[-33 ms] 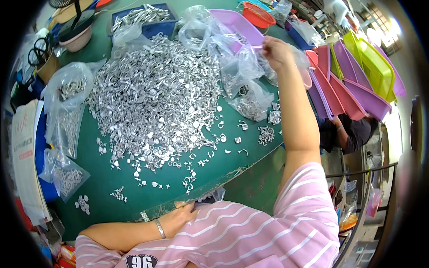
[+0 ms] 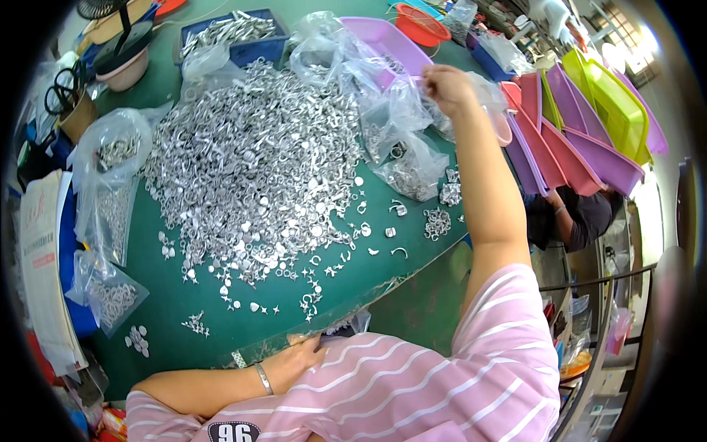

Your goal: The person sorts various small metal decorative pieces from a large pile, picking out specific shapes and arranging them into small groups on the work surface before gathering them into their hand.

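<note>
My right hand [image 2: 448, 88] is stretched out to the far right, beside the near right corner of a purple plastic tray [image 2: 383, 37] that has small metal parts in it. Its fingers are curled in, and what they may hold does not show. My left hand [image 2: 298, 355] lies at the table's front edge against my striped shirt, its fingers mostly hidden. A big heap of small silver metal pieces [image 2: 254, 162] covers the middle of the green table. Under my right forearm are clear plastic bags [image 2: 409, 173] of metal parts and a small pile of rings [image 2: 437, 223].
Bags of parts [image 2: 114, 302] lie at left, near scissors [image 2: 66, 88] in a holder. A blue bin [image 2: 258, 48] of metal pieces and a red basket [image 2: 421, 23] stand at the back. Stacked coloured trays [image 2: 582, 140] rise at right; a person in dark clothes [image 2: 589, 217] is beyond.
My right hand has shifted slightly to the left, closer to the purple tray's corner. My left hand stays where it was.
</note>
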### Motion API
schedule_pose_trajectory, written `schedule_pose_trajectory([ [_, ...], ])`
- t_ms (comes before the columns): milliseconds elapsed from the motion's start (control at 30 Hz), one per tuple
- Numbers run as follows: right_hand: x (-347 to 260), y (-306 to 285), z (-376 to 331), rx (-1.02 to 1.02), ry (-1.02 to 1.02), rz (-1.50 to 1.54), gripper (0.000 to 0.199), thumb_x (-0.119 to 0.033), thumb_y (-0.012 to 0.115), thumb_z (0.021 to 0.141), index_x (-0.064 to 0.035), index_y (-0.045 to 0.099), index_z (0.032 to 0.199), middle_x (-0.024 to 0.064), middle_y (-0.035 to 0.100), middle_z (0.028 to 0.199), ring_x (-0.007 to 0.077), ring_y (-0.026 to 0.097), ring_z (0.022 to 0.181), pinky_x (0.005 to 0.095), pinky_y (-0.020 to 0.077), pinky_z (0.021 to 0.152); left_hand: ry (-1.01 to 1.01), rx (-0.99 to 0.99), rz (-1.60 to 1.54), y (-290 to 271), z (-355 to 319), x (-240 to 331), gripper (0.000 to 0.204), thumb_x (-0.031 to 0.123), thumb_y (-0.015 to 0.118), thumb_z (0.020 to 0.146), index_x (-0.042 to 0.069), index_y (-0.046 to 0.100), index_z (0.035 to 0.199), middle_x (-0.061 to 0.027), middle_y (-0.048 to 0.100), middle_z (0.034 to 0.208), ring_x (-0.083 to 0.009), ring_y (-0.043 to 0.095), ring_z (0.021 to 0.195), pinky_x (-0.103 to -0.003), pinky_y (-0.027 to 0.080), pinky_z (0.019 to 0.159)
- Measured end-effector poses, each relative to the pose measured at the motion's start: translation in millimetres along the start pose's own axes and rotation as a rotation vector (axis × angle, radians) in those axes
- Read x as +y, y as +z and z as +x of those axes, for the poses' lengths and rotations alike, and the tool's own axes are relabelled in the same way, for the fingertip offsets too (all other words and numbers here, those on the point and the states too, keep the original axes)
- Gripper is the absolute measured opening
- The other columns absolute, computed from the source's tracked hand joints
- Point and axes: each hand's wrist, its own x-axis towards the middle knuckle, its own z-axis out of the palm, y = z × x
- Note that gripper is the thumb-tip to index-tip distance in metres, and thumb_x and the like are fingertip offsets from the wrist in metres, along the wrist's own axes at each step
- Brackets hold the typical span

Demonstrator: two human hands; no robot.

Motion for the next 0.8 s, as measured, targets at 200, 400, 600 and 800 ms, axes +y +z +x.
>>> schedule_pose_trajectory([
  [200,27,26,12,-0.084,-0.109,-1.070,0.016,0.000,0.062,0.079,-0.0010,0.073,0.091,0.0160,0.070,0.083,0.0269,0.067,0.072,0.0372,0.0535,0.062,-0.006,0.017,-0.008,9,-2,-9,0.034,-0.002,0.053,0.079,-0.004,0.053,0.112,-0.0320,0.041,0.128,-0.0445,0.046,0.118,-0.045,0.040,0.097],
  [400,50,9,52,-0.240,-0.356,-1.731,0.030,-0.007,0.061,0.082,-0.0065,0.069,0.111,0.0206,0.069,0.100,0.0340,0.068,0.094,0.0407,0.0534,0.082,-0.049,0.005,0.018,16,-5,-6,0.032,0.003,0.056,0.079,-0.002,0.055,0.110,-0.0300,0.044,0.118,-0.0420,0.049,0.105,-0.045,0.042,0.092],
  [600,20,28,-19,0.165,-0.757,-1.230,0.022,-0.006,0.063,0.080,-0.0058,0.071,0.100,0.0176,0.069,0.095,0.0348,0.067,0.091,0.0402,0.0525,0.082,-0.041,0.038,-0.050,-2,3,10,0.035,0.011,0.062,0.074,-0.002,0.059,0.107,-0.0303,0.044,0.117,-0.0426,0.049,0.107,-0.045,0.042,0.092],
  [800,36,72,-225,-0.635,-0.896,-0.727,0.026,0.007,0.059,0.078,-0.0026,0.068,0.100,0.0126,0.066,0.092,0.0318,0.064,0.084,0.0363,0.0535,0.073,-0.059,0.086,0.038,-5,-1,15,0.041,0.020,0.062,0.076,-0.002,0.057,0.111,-0.0303,0.044,0.111,-0.0442,0.053,0.106,-0.045,0.046,0.091],
])
